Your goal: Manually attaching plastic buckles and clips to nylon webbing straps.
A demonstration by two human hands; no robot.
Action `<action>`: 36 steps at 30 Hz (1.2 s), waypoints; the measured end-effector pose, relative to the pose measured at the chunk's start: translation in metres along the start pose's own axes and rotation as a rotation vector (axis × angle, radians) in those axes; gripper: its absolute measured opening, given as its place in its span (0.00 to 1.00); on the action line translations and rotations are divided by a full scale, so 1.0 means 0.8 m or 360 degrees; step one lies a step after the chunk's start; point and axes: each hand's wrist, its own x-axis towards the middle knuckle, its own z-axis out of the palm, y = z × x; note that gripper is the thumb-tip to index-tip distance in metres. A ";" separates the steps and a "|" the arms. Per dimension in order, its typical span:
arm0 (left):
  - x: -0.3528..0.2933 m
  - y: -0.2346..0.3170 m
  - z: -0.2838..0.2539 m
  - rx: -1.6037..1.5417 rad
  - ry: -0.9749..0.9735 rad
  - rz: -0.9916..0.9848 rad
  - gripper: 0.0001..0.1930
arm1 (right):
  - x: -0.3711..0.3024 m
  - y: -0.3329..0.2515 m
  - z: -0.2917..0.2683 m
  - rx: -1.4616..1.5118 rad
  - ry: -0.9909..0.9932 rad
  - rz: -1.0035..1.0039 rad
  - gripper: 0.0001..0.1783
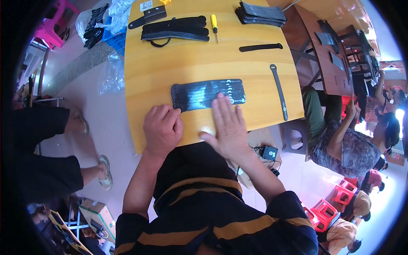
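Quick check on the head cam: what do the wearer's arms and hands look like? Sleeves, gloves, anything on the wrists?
Both hands are bare: no gloves, rings, watch or wristband visible on the left hand or the right hand. Forearms are bare up to short sleeves. The shirt is black with mustard-yellow stripes running across chest and sleeves. No cables or markings on the arms.

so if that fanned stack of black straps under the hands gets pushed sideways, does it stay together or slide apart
The fanned stack of black straps would probably slide apart: the strips are loose and already offset like cards. The wooden table looks glossy, so little grip. They seem thin, probably floppy when lifted. The right hand lies flat on them; the left hand is at their corner.
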 end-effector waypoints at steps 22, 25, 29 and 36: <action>-0.043 0.011 -0.020 0.0118 -0.0126 0.0100 0.30 | -0.025 0.009 0.019 0.0174 0.0564 -0.0166 0.57; -0.047 0.014 -0.015 0.0233 -0.0353 0.0007 0.31 | -0.009 -0.029 0.020 0.0224 0.0438 -0.0493 0.56; -0.048 -0.002 -0.014 0.0243 -0.0478 0.0014 0.31 | 0.015 -0.048 0.030 0.0211 0.0416 -0.0526 0.55; -0.050 -0.001 -0.014 0.0195 -0.0532 0.0025 0.34 | 0.010 -0.010 0.029 0.0017 0.0310 -0.0223 0.56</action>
